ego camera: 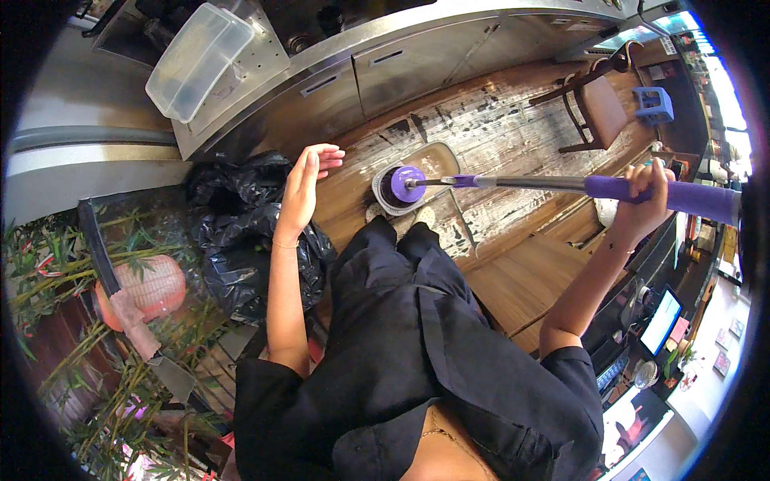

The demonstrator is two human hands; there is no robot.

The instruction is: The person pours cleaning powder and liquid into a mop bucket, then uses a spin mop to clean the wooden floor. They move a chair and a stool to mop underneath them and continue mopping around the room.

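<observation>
My right hand is closed around the purple foam grip of a spin mop's metal handle, which slants down to the left. The mop's round purple head sits in the dark spinner basket at the near end of a grey mop bucket. Murky brownish water shows in the bucket's other half. The mop strands are hidden under the head. My left hand is raised in the air to the left of the bucket, fingers apart from the thumb, with nothing in it.
Black plastic bags lie at the left. Steel cabinets line the far side, with a clear plastic tub on the counter. A chair and a blue stool stand on the worn wooden floor at the upper right.
</observation>
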